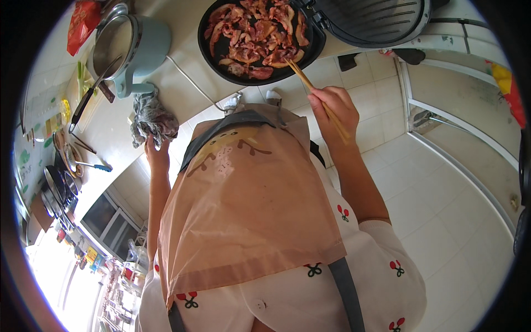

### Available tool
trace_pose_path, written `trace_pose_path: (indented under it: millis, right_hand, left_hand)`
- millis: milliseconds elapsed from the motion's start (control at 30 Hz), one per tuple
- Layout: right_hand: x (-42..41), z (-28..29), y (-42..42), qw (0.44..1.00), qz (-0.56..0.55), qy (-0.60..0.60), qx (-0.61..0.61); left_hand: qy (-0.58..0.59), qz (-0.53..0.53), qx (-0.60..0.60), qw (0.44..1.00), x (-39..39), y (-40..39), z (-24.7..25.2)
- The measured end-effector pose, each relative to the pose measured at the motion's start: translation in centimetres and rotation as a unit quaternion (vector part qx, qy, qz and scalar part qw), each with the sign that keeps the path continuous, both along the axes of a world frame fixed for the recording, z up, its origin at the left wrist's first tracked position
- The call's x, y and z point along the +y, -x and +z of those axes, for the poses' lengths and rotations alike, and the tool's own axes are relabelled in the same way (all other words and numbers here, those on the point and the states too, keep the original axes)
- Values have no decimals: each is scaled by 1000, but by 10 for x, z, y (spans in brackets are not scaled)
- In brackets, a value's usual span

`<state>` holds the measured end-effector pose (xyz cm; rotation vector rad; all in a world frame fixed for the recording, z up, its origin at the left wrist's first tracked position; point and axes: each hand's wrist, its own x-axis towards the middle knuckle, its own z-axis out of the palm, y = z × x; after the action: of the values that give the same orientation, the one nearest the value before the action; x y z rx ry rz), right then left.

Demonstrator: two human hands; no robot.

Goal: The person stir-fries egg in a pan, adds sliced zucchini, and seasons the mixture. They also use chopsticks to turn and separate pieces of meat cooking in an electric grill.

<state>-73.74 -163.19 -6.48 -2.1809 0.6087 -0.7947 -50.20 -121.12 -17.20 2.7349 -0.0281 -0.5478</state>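
In my right hand [337, 114] is a pair of wooden chopsticks [302, 75]. Their tips touch strips of sliced meat [259, 35], reddish with browned fatty edges, in a round black electric griddle [206, 62]. The griddle's ridged lid [373, 18] stands swung back to the right on its hinge. My left hand [157, 152] is at the counter's edge with its fingers on a crumpled grey cloth [152, 118]; the cloth partly hides the fingertips. Just beyond the cloth sits a pale blue electric pot [151, 45] with a black-handled utensil [85, 106] leaning across its rim.
A white cord [193, 85] runs from the pot over the counter edge. A red package [84, 25] lies behind the pot. Green stalks [80, 79], blue-handled tongs [99, 167] and several pans [56, 182] lie along the left counter. A white-framed panel [464, 120] stands right.
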Motion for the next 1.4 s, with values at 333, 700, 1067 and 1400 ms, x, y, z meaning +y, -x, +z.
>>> trace_pose_path:
  millis: [333,700,1067,1400]
  right_hand:
    - [11,2,4,999,-32,-17,-1]
    - [14,-19,-30,1000,31,3,4]
    - [-7,-21,-25,995,-79,32,-45]
    - [-25,-30,-41,960,-257,-94,-52]
  left_hand:
    - [41,15,58,997,12,-5,-24]
    - [24,-17,58,998,15,-8,-31]
    - [46,-32,38,998,30,-5,-49]
    - [33,-44,35,998,30,-4,-48]
